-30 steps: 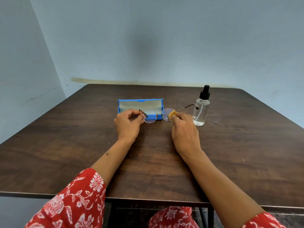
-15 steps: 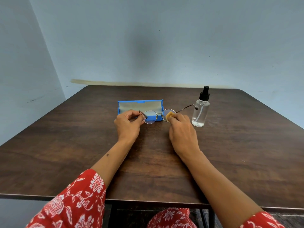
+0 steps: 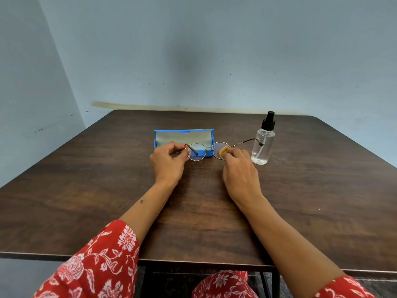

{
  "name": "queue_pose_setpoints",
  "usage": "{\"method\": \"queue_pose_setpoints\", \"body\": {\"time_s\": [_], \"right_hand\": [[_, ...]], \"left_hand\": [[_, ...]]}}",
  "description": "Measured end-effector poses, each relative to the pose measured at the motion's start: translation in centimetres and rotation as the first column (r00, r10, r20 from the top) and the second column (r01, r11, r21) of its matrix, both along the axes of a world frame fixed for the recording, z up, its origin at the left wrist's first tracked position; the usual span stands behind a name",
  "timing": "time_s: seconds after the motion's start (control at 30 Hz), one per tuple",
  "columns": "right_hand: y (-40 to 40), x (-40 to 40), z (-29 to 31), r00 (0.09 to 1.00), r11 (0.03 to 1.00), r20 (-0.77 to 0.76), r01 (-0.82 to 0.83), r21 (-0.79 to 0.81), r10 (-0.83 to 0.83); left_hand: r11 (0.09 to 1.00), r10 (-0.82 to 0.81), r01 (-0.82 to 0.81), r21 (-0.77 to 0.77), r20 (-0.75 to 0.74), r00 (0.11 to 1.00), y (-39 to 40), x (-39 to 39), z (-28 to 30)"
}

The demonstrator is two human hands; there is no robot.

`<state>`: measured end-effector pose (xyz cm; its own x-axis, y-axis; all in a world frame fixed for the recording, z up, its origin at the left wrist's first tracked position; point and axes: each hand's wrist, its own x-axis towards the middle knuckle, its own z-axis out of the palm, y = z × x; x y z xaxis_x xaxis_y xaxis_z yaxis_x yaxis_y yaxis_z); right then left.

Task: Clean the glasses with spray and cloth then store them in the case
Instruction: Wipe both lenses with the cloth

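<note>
Thin metal-framed round glasses (image 3: 204, 150) hang just above the table in front of the case. My left hand (image 3: 168, 161) pinches their left hinge, with that temple folded in. My right hand (image 3: 240, 168) presses a small yellow cloth (image 3: 224, 151) against the right lens; most of the cloth is hidden in my fingers. The right temple sticks out towards the clear spray bottle (image 3: 263, 145) with a black nozzle, standing upright to the right. Directly behind the glasses lies the blue case (image 3: 183, 134), lid open, grey lining showing.
The dark wooden table (image 3: 107, 190) reaches to a pale blue wall at the back and left. Its near edge runs just below my forearms. My red patterned sleeves and lap show at the bottom.
My right hand with the cloth has shifted slightly on the right lens, a small rubbing motion. The glasses, case and bottle stay where they were.
</note>
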<state>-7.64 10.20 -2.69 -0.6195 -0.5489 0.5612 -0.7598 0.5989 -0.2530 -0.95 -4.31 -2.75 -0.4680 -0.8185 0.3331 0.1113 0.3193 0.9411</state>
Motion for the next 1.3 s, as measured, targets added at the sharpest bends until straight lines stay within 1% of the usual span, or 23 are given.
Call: {"method": "queue_pose_setpoints", "body": {"time_s": [0.07, 0.1, 0.2, 0.23, 0.27, 0.37, 0.4, 0.43, 0.53, 0.57, 0.67, 0.73, 0.8, 0.87, 0.9, 1.03, 1.07, 1.17, 1.2, 1.23, 1.3], "right_hand": [[-0.25, 0.12, -0.19, 0.997, 0.997, -0.023, -0.074, -0.003, 0.073], [-0.23, 0.03, -0.28, 0.997, 0.997, -0.029, -0.070, -0.020, 0.069], [0.08, -0.25, -0.22, 0.998, 0.997, 0.030, 0.056, -0.049, -0.054], [0.15, -0.37, -0.25, 0.997, 0.996, 0.037, 0.072, -0.047, -0.071], [0.13, -0.34, -0.21, 0.998, 0.997, 0.028, 0.060, -0.045, -0.059], [-0.32, 0.02, -0.29, 0.996, 0.996, -0.033, -0.082, -0.043, 0.081], [-0.37, -0.01, -0.39, 0.995, 0.994, -0.046, -0.096, -0.058, 0.093], [-0.33, -0.06, -0.44, 0.996, 0.995, -0.038, -0.080, -0.066, 0.078], [-0.04, -0.39, -0.34, 0.998, 0.995, 0.040, 0.050, -0.085, -0.047], [0.03, -0.43, -0.32, 0.997, 0.995, 0.049, 0.061, -0.079, -0.057], [-0.24, -0.10, -0.29, 0.999, 0.996, 0.017, -0.050, -0.080, 0.052], [-0.28, -0.09, -0.43, 0.997, 0.994, 0.000, -0.074, -0.079, 0.074], [-0.12, -0.29, -0.42, 0.999, 0.994, 0.041, 0.016, -0.105, -0.012], [0.06, -0.50, -0.41, 0.993, 0.991, 0.074, 0.096, -0.089, -0.089], [0.05, -0.48, -0.38, 0.994, 0.993, 0.069, 0.091, -0.078, -0.085], [-0.37, -0.04, -0.42, 0.997, 0.995, 0.004, -0.074, -0.074, 0.075], [-0.36, -0.09, -0.47, 0.998, 0.995, -0.002, -0.070, -0.073, 0.070], [-0.09, -0.41, -0.45, 0.998, 0.993, 0.042, 0.056, -0.108, -0.052], [-0.05, -0.48, -0.43, 0.996, 0.990, 0.051, 0.075, -0.119, -0.069], [-0.08, -0.44, -0.39, 0.997, 0.991, 0.044, 0.061, -0.123, -0.056], [-0.30, -0.16, -0.40, 0.999, 0.993, 0.000, -0.038, -0.109, 0.038]], "left_hand": [[1.000, 0.010, -0.010, -0.010, -0.001, 1.000, -0.04, -0.01, -0.05], [1.000, 0.009, -0.009, -0.006, -0.009, 1.000, 0.02, 0.00, -0.01], [1.000, 0.001, -0.001, 0.010, -0.025, 1.000, 0.25, 0.05, 0.18], [1.000, 0.002, -0.002, 0.009, -0.022, 1.000, 0.25, 0.03, 0.18], [1.000, 0.000, 0.000, 0.011, -0.020, 1.000, 0.23, 0.04, 0.18], [1.000, 0.005, -0.005, 0.024, -0.021, 1.000, 0.06, 0.01, 0.09], [1.000, 0.008, -0.007, 0.023, -0.020, 1.000, 0.02, 0.01, 0.06], [1.000, 0.006, -0.006, 0.024, -0.019, 1.000, 0.07, 0.03, 0.09], [1.000, -0.008, 0.009, 0.023, -0.024, 1.000, 0.20, -0.01, 0.17], [1.000, -0.007, 0.008, 0.023, -0.019, 1.000, 0.19, -0.04, 0.14], [1.000, 0.007, -0.007, 0.022, -0.009, 1.000, 0.03, -0.09, 0.06], [1.000, 0.017, -0.017, 0.014, -0.003, 1.000, -0.04, -0.05, 0.00], [1.000, 0.010, -0.010, 0.015, -0.002, 1.000, 0.06, 0.03, 0.06], [1.000, -0.001, 0.002, 0.020, -0.017, 1.000, 0.04, -0.01, 0.01], [1.000, -0.003, 0.003, 0.021, -0.021, 1.000, 0.02, 0.00, -0.01], [1.000, 0.002, -0.001, 0.028, -0.028, 1.000, -0.08, -0.06, -0.06], [1.000, 0.001, -0.001, 0.028, -0.024, 1.000, -0.06, -0.06, -0.05], [1.000, -0.011, 0.011, 0.023, -0.027, 1.000, 0.08, -0.06, 0.01], [1.000, -0.013, 0.013, 0.019, -0.026, 1.000, 0.08, -0.08, -0.01], [1.000, -0.014, 0.014, 0.016, -0.022, 1.000, 0.07, -0.09, -0.04], [1.000, -0.007, 0.007, 0.008, -0.016, 1.000, 0.02, -0.09, -0.13]]}}
